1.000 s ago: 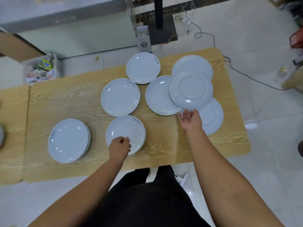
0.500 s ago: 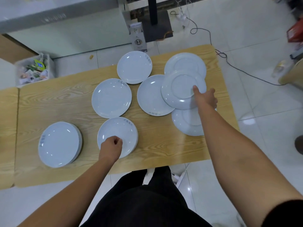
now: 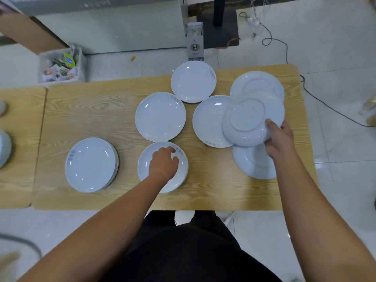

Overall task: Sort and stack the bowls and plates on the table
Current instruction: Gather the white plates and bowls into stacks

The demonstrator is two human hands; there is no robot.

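White plates lie spread over the wooden table point(image 3: 105, 102). My right hand point(image 3: 279, 137) grips the rim of an upside-down plate point(image 3: 249, 121), which overlaps an upright plate point(image 3: 209, 121), another upside-down plate point(image 3: 257, 84) behind it and one point(image 3: 252, 165) in front. My left hand point(image 3: 162, 164) rests with bent fingers on a small stack of plates point(image 3: 181, 180) near the front edge. A taller stack point(image 3: 90, 164) stands to its left. Two single upright plates lie at the middle point(image 3: 160, 117) and far edge point(image 3: 193, 81).
A second table point(image 3: 20, 110) adjoins on the left, with dishes point(image 3: 4, 148) at its left border. Behind the table stand a bin full of rubbish point(image 3: 61, 66), a black stand base point(image 3: 220, 31) and cables point(image 3: 284, 49) on the tiled floor.
My right hand rose from the near rim of the upside-down plate to its right rim and took hold of it. My left hand slid further onto the small stack, fingers loosening.
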